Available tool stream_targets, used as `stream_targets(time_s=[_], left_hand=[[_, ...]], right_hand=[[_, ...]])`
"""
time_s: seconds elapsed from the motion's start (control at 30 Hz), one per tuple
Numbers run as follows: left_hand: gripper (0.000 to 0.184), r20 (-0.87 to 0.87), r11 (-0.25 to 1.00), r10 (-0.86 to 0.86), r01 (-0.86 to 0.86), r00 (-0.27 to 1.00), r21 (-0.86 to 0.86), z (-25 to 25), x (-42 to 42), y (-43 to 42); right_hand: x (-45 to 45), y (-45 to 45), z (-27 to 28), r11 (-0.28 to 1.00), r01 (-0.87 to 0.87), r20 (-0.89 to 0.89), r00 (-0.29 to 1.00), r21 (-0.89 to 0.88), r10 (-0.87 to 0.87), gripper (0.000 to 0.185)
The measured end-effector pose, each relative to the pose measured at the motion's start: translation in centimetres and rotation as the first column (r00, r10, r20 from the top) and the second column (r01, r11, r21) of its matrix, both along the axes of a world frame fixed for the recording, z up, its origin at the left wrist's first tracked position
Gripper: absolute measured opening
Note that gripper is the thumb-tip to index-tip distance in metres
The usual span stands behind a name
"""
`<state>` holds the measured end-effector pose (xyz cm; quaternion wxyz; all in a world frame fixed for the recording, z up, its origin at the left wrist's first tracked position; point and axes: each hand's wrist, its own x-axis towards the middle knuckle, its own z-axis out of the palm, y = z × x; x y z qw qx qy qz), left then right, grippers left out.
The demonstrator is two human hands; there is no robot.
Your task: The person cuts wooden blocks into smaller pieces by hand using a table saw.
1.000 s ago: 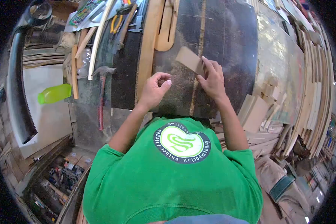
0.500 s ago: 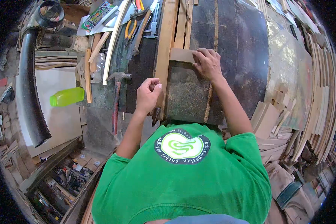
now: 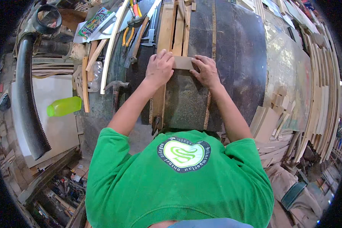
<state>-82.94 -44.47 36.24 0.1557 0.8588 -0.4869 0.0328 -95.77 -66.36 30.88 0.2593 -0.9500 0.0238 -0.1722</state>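
Observation:
A small flat brown wooden block point(image 3: 183, 63) lies crosswise on the dark worktop point(image 3: 186, 98), against the near end of the slotted wooden pieces point(image 3: 178, 38). My left hand point(image 3: 160, 68) has its fingers closed on the block's left end, over the long wooden strip point(image 3: 158, 102). At the right end, my right hand point(image 3: 206, 70) grips the same block between thumb and fingers. Part of each end is hidden under the fingers.
Left of the strip are a hammer point(image 3: 117, 88), pliers point(image 3: 128, 36), a caliper point(image 3: 150, 37) and a green bottle point(image 3: 64, 106). A large saw point(image 3: 27, 95) lies far left. Cut blocks point(image 3: 265, 123) and stacked wooden strips point(image 3: 319, 98) stand right.
The block has gone from tilted in my right hand to lying crosswise at the slotted pieces. My left hand has moved up and forward and taken hold of its left end.

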Motion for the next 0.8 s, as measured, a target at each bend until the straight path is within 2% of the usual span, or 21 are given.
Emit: stream_targets(time_s=[0.07, 0.1, 0.17, 0.3, 0.47, 0.8], left_hand=[[0.041, 0.149, 0.986, -0.057, 0.032, 0.987, 0.166, -0.8, 0.5, -0.7], [0.041, 0.149, 0.986, -0.060, 0.035, 0.987, 0.164, -0.9, 0.7, -1.0], [0.037, 0.177, 0.963, -0.079, 0.030, 0.981, 0.266, -1.1, 1.1, -1.3], [0.034, 0.228, 0.970, -0.087, 0.031, 0.970, 0.239, -1.5, 1.9, -1.9], [0.032, 0.163, 0.952, -0.074, 0.021, 0.984, 0.305, -1.1, 4.1, -3.6], [0.025, 0.194, 0.923, -0.087, 0.006, 0.977, 0.385, -0.7, 7.8, -6.8]], right_hand=[[0.0, -0.1, -0.1, 1.000, -0.006, 0.024, 1.000, -0.013, 0.006, 0.052], [0.0, -0.1, 0.0, 1.000, -0.004, 0.024, 1.000, -0.015, 0.004, 0.052], [-0.1, 0.0, 0.2, 0.999, -0.002, 0.013, 1.000, -0.047, 0.003, 0.050], [0.8, -0.2, 0.5, 0.999, 0.011, 0.005, 1.000, -0.038, -0.010, 0.047], [2.8, -1.6, 0.4, 0.999, 0.026, 0.014, 1.000, -0.047, -0.025, 0.046], [6.6, -4.3, 0.6, 0.998, 0.019, -0.033, 0.999, -0.052, -0.021, 0.045]])
